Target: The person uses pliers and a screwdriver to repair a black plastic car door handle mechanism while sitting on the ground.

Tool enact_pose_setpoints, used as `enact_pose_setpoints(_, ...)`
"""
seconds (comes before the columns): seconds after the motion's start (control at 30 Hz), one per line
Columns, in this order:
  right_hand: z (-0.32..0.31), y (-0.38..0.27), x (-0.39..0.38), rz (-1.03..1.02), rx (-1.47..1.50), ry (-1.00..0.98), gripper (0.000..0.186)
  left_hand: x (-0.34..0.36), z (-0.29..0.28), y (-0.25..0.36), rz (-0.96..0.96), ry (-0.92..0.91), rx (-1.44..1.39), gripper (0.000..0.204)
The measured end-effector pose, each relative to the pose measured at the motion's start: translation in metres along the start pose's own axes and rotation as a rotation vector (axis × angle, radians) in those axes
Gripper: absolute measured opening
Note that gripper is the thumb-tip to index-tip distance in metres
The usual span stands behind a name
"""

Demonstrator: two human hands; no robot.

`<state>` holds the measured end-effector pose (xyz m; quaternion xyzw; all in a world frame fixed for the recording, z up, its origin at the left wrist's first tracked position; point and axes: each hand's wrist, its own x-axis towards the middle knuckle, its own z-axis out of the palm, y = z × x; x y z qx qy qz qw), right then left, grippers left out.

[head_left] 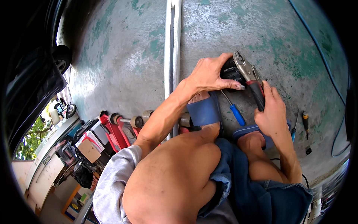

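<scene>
My left hand (213, 72) grips a dark black part (232, 73), fingers round its far side and thumb along its near edge. What kind of part it is I cannot make out. My right hand (271, 111) is closed round the red and black handles of locking pliers (256, 93). Their silver jaws point away from me and lie against or just over the black part; whether they bite on it I cannot tell. Below the hands a blue-handled screwdriver (237, 114) rests on the floor beside my blue slipper (204, 112).
A yellow and black screwdriver (305, 121) and another blue-handled tool (294, 133) lie at right, near a small black round piece (308, 151). A blue hose (320, 52) curves along the right. A metal rail (172, 44) crosses the floor. Red wheeled equipment (113, 134) stands at left.
</scene>
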<state>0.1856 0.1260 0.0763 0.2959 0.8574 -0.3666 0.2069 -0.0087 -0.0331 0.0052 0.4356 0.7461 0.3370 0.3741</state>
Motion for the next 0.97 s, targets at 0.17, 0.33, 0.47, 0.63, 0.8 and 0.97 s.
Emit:
enact_pose_setpoints(0.17,0.010,-0.003,0.022,0.093,0.030,0.011,0.070,0.010,0.007,0.000,-0.203,0.157,0.169,0.054)
enact_pose_setpoints(0.33,0.011,-0.013,0.038,0.163,0.103,-0.127,0.062,0.021,0.009,0.004,-0.499,0.277,0.015,0.052)
enact_pose_setpoints(0.47,0.009,-0.024,0.038,0.162,0.155,-0.107,0.058,0.028,0.000,0.011,-0.491,0.352,-0.006,0.052)
enact_pose_setpoints(0.63,0.012,-0.033,0.040,0.153,0.147,-0.173,0.060,0.021,0.007,0.001,-0.597,0.401,0.039,0.052)
enact_pose_setpoints(0.8,0.026,-0.022,0.030,0.028,0.144,-0.080,0.073,0.011,0.016,-0.007,-0.582,0.474,0.017,0.046)
enact_pose_setpoints(0.97,0.031,-0.015,0.030,0.018,0.175,-0.070,0.075,0.008,0.018,-0.001,-0.582,0.538,-0.032,0.041)
